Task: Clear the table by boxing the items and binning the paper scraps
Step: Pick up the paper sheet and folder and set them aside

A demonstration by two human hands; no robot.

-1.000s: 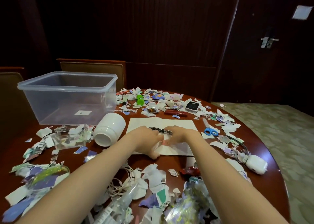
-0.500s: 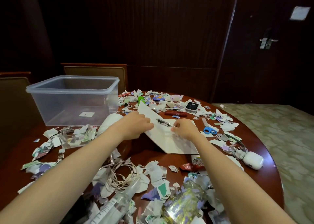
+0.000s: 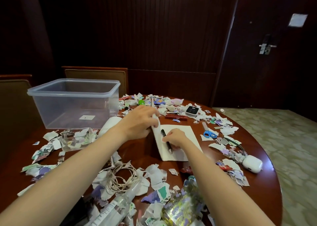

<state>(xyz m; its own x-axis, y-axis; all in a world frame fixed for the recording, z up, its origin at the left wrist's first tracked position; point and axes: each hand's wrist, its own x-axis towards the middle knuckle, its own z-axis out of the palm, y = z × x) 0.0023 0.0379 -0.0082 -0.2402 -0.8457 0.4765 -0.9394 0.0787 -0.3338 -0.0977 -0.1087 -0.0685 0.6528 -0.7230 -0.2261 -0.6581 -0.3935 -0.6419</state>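
At table (image 3: 135, 150) centre | left hand (image 3: 139, 121) pinches notebook (image 3: 184, 131) edge | right hand (image 3: 175, 138) grips pen (image 3: 169, 147)

Round wooden table (image 3: 137, 150) littered with paper scraps (image 3: 155, 174). Left hand (image 3: 140, 121) grips the raised left leaf of a white notebook (image 3: 182, 134), which lies open at the table's centre. Right hand (image 3: 173, 137) pinches a black pen (image 3: 163, 133) resting on the open page. Clear plastic box (image 3: 73, 81) stands at far left, lid off. Blue-handled scissors (image 3: 208, 133) lie just right of the notebook; white earbud case (image 3: 251, 163) sits near the right edge; coiled white cable (image 3: 123, 177) lies between the forearms
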